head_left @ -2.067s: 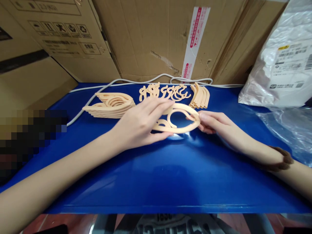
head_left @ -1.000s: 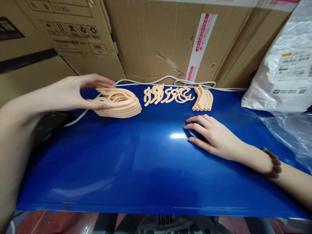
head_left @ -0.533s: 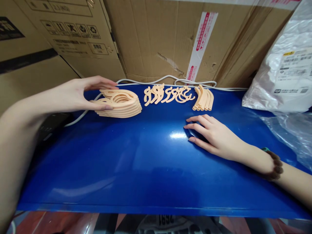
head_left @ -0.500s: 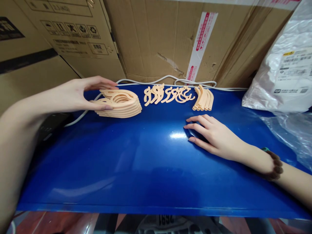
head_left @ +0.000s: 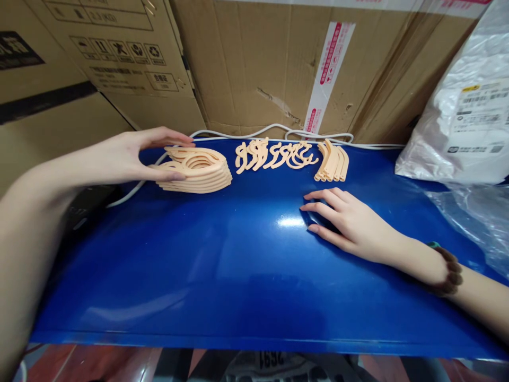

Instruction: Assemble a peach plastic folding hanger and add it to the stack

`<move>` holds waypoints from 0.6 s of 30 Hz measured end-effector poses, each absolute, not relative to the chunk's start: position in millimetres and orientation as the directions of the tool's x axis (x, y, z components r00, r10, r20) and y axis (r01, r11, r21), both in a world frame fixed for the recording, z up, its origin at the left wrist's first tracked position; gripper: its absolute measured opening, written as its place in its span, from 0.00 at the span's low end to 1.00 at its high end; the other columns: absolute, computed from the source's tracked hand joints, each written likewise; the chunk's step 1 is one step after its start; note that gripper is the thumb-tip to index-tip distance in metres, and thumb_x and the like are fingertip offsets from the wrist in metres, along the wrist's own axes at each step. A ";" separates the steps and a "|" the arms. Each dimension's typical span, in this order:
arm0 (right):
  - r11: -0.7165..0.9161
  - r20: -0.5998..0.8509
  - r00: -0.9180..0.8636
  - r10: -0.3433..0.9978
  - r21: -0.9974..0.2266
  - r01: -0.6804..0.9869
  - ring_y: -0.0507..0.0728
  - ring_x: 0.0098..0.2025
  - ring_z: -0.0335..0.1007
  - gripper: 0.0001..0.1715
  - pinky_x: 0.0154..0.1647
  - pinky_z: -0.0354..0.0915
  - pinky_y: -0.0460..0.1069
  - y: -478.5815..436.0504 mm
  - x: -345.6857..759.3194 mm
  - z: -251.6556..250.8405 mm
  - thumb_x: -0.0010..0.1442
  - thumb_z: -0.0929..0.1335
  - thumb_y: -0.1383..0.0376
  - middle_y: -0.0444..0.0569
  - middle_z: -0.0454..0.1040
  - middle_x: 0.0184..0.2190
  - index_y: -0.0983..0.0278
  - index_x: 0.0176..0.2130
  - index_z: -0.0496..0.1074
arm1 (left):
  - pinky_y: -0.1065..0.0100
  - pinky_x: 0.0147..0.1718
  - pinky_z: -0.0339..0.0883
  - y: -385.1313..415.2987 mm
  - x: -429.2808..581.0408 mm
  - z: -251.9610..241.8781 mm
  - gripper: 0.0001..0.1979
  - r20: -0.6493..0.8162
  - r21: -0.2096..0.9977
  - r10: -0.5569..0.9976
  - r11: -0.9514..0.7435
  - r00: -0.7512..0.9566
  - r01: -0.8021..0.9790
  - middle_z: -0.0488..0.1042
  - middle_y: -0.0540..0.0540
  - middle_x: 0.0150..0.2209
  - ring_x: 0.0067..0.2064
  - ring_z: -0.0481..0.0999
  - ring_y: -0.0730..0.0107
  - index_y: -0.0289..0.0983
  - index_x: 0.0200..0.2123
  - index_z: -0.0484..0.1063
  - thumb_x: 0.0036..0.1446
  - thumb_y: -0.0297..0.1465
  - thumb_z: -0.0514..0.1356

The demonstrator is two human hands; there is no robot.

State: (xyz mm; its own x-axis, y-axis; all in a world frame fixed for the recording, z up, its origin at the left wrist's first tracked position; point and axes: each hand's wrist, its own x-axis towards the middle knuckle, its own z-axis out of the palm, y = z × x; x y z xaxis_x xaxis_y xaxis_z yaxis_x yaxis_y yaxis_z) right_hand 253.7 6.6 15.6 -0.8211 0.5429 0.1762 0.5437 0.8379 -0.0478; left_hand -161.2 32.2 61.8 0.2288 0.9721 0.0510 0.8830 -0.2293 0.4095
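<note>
My left hand (head_left: 159, 154) is at the left end of a stack of beige plastic hanger pieces (head_left: 207, 178). Its thumb lies along the near upper edge and the fingers reach over the far side, so the stack sits between them. The fingers' contact on the far side is partly hidden. Toward the right, my right hand (head_left: 338, 217) rests on the blue table (head_left: 191, 276), fingers spread and holding nothing. Beyond it lie several curved beige arm pieces (head_left: 332, 162). Between these and the stack is a row of small beige hooks (head_left: 274, 155).
Cardboard boxes (head_left: 254, 63) stand along the back, with a white cable (head_left: 246, 132) running before them. A plastic-wrapped white parcel (head_left: 457, 122) is at the right, clear film (head_left: 473, 217) beside it. A dark device (head_left: 83, 209) lies partly behind my left arm.
My left wrist and forearm have shifted very slightly, with the thumb and fingers still about the stack. The right hand and the beige pieces stay where they were.
</note>
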 end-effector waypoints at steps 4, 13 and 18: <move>0.838 0.185 -0.820 0.542 -0.051 0.543 0.63 0.54 0.64 0.20 0.55 0.62 0.59 6.4 253.6 15.8 0.67 0.62 0.57 0.57 0.67 0.55 0.63 0.54 0.68 | 0.53 0.61 0.56 31.6 -162.0 61.9 0.35 0.053 0.379 0.974 -0.222 0.218 0.898 0.70 0.50 0.58 0.56 0.70 0.58 0.46 0.59 0.65 0.49 0.53 0.63; 0.837 0.184 -0.818 0.545 -0.056 0.545 0.62 0.54 0.64 0.20 0.55 0.62 0.59 5.6 253.9 16.4 0.67 0.62 0.57 0.57 0.67 0.55 0.63 0.54 0.68 | 0.54 0.60 0.58 30.9 -161.1 62.9 0.35 0.037 0.372 0.976 -0.213 0.215 0.903 0.71 0.50 0.57 0.55 0.70 0.58 0.45 0.58 0.65 0.50 0.53 0.63; 0.838 0.186 -0.819 0.543 -0.054 0.544 0.63 0.54 0.64 0.20 0.55 0.62 0.59 5.9 253.7 15.6 0.66 0.62 0.57 0.57 0.67 0.55 0.63 0.54 0.69 | 0.54 0.58 0.61 35.3 -167.5 60.2 0.37 0.029 0.342 0.979 -0.200 0.203 0.918 0.71 0.52 0.57 0.54 0.71 0.59 0.47 0.59 0.65 0.48 0.55 0.63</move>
